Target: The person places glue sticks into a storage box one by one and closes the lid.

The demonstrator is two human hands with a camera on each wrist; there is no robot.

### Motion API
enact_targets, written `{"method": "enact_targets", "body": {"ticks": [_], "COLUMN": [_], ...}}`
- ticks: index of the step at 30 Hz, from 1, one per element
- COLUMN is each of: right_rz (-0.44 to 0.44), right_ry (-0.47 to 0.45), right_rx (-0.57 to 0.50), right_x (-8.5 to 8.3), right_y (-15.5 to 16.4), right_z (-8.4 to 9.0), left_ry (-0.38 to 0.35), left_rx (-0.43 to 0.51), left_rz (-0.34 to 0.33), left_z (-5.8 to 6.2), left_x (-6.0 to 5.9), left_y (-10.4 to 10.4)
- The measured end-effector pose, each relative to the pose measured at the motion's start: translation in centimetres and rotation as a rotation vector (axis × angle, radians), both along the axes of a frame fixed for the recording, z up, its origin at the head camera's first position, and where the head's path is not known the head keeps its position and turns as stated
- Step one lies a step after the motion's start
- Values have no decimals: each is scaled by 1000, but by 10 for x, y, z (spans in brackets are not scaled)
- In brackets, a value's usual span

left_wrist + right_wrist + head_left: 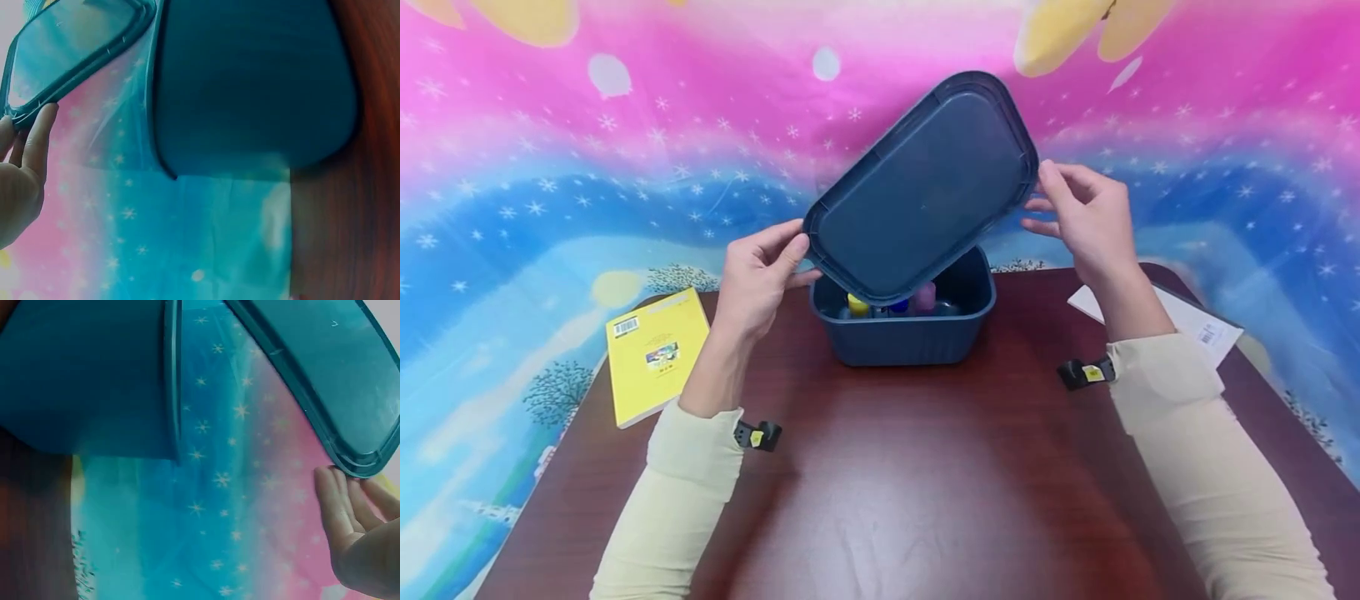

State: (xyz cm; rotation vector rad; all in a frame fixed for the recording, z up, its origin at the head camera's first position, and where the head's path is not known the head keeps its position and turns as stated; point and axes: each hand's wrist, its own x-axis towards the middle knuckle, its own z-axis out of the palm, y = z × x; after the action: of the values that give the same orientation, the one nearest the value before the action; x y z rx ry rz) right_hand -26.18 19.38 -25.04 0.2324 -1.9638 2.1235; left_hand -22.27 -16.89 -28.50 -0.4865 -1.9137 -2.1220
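A dark blue lid hangs tilted in the air above an open dark blue box on the table. My left hand pinches the lid's lower left corner, thumb on the rim and fingers underneath. At the upper right corner my right hand holds the rim with its fingertips. Inside the box show small bottles with yellow, blue and pink caps. The left wrist view has the lid, the box and my left hand. The right wrist view has the lid, the box and my right hand.
The box stands at the far middle of a dark brown table. A yellow book lies at the left edge and a white paper at the right. A pink and blue starry cloth hangs behind.
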Motion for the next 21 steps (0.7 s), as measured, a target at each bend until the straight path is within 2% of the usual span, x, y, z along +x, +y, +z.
{"method": "enact_targets", "body": {"ticks": [3, 5, 9, 12, 16, 19, 21], "right_rz": [31, 81, 207, 280, 328, 359, 383], "right_ry": [-45, -84, -184, -231, -236, -222, -214], "right_rx": [102, 113, 18, -69, -189, -281, -330], "right_x": [4, 6, 8, 9, 8, 7, 6], "right_y": [0, 1, 4, 7, 9, 10, 11], "right_z": [6, 8, 8, 5, -1, -7, -10], "left_ry": [71, 125, 274, 371, 441, 449, 427], "left_rx": [-82, -132, -250, -314, -298, -274, -251], "left_rz": [66, 107, 191, 215, 205, 225, 227], "left_z": [3, 3, 2, 0, -4, -6, -5], "left_x": [2, 2, 1, 0, -2, -4, -4], "left_y": [-2, -1, 0, -2, -3, -3, -2]}}
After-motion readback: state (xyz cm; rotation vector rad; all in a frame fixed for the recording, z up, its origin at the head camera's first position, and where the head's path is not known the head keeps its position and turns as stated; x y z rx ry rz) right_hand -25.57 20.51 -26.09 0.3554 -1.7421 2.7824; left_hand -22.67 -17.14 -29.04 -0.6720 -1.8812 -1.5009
